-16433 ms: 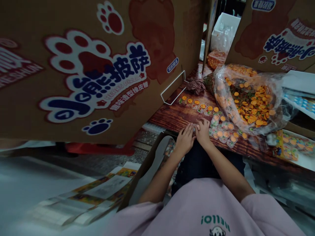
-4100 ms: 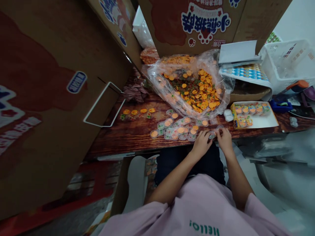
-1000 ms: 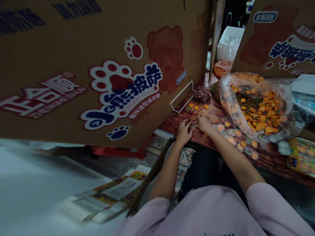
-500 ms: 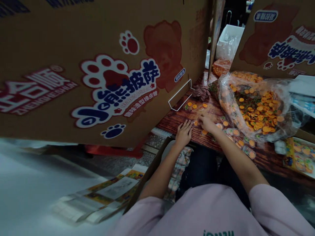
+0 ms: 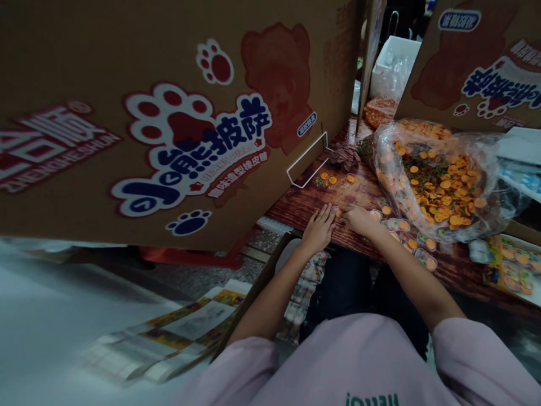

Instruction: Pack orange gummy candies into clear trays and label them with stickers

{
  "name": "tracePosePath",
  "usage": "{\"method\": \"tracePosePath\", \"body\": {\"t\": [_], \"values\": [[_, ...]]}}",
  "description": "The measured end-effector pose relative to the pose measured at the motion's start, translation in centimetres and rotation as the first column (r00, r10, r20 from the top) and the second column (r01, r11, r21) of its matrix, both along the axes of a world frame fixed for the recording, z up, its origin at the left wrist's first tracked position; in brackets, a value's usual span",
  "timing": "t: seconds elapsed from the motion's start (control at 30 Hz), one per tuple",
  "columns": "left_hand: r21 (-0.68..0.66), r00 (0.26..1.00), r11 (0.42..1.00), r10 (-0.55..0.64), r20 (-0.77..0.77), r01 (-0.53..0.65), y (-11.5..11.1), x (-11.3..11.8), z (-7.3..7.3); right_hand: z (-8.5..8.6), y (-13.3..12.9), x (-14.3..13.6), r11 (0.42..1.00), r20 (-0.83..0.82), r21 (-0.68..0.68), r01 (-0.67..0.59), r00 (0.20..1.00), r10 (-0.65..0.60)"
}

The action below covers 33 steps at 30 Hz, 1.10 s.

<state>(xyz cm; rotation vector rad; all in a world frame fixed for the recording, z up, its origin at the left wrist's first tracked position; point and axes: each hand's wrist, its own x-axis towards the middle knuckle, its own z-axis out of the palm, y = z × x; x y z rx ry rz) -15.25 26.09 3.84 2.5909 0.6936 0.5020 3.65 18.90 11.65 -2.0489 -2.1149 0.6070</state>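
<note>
My left hand (image 5: 319, 230) lies on the dark wood-patterned tabletop (image 5: 291, 206), fingers stretched out and slightly apart. Its fingertips reach the edge of a small clear candy pack with an orange disc (image 5: 337, 211). From the other side my right hand (image 5: 358, 220) meets the same pack, index finger extended to it and the other fingers curled under. What the curled fingers hold, if anything, is hidden. Several similar candy packs (image 5: 399, 225) lie to the right of my right hand. A few more orange-disc packs (image 5: 332, 180) sit beyond my hands.
An open clear plastic bag (image 5: 382, 163) of orange and green candy pieces stands at right. A large printed carton (image 5: 236, 203) walls off the left. A crumpled brown wrapper (image 5: 346, 157) lies behind. Flattened printed packaging (image 5: 181, 327) is low at left, a display box (image 5: 513, 270) at right.
My right hand has lowered slightly over the candy pack, covering more of the table near it. My left hand's fingers have moved closer to the pack. The view has shifted a little.
</note>
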Motion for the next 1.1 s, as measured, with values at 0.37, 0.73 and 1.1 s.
{"method": "tracePosePath", "body": {"t": [0.37,0.73,1.1], "values": [[0.013,0.998,0.999,0.045,-0.050,-0.045,-2.0,1.0,0.9,1.3,-2.0,-2.3,0.988,0.059,0.155,0.018,0.998,-0.027],[-0.161,0.955,0.942,0.296,-0.009,-0.293,-5.6,2.6,1.4,-0.4,-26.3,1.0,0.489,-0.047,0.590,0.643,0.632,-0.774],[-0.151,0.925,0.938,0.337,0.173,-0.313,-6.6,5.0,1.8,-1.3,-28.5,14.8,0.555,0.197,0.441,0.706,0.527,-0.827]]}}
